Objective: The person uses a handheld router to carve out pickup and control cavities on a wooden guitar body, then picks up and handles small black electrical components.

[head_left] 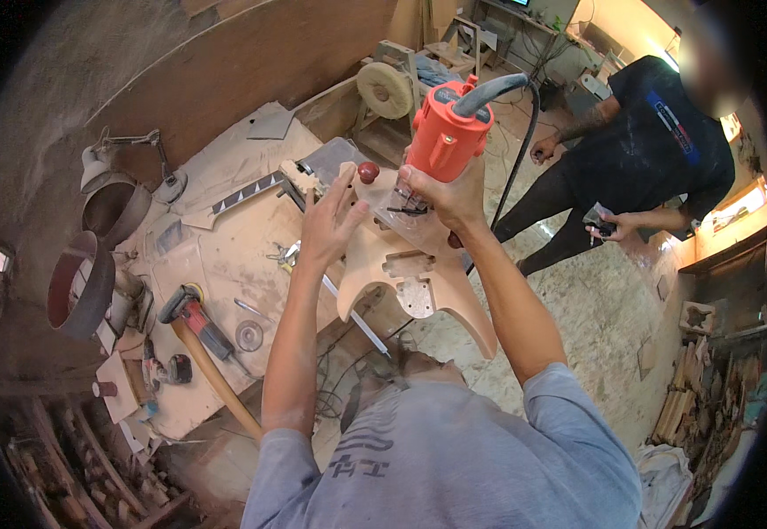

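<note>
My right hand point(449, 198) grips a red handheld router point(445, 132) with a grey top hose, low on its motor housing. The router's clear base plate point(410, 220) and red knob point(367, 173) sit over a pale wooden guitar body point(463, 313), which has routed pockets and two horns toward me. My left hand point(326, 225) is left of the base, fingers extended at the wood's far end near the knob; whether they touch it I cannot tell. Left of it lies a guitar neck point(247, 189) with dark fingerboard and pale triangular inlays.
The workbench point(207, 264) holds an angle sander point(207, 326), a drill point(163, 370) and a desk lamp point(167, 181). A person in dark clothes point(665, 132) stands at right, holding a small dark object. A cable hangs from the router. Wood offcuts point(678, 401) lie at lower right.
</note>
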The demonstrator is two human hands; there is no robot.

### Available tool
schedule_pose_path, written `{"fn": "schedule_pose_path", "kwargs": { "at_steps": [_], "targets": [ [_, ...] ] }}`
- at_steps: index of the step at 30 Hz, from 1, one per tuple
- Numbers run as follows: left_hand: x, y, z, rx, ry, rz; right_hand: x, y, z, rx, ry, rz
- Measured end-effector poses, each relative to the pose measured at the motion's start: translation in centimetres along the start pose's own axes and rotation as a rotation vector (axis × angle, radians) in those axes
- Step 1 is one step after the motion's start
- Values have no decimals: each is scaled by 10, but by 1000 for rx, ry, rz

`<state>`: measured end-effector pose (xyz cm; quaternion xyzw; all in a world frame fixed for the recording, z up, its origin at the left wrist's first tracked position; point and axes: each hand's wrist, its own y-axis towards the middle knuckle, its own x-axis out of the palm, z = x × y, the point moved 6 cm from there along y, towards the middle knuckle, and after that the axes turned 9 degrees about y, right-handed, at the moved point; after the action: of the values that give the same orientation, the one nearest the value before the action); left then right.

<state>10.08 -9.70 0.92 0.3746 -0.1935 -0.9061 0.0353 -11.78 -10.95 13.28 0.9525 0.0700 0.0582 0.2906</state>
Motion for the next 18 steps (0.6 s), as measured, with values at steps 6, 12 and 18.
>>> {"fn": "schedule_pose_path", "kwargs": {
  "at_steps": [6,12,18],
  "targets": [
    [4,1,13,39,263,-74,-1,-7,25,16,-36,-8],
    [8,1,20,59,270,-51,-8,-15,36,86,-98,-4],
    [12,4,20,56,344,-52,-10,-19,42,189,-84,14]
  ]
}}
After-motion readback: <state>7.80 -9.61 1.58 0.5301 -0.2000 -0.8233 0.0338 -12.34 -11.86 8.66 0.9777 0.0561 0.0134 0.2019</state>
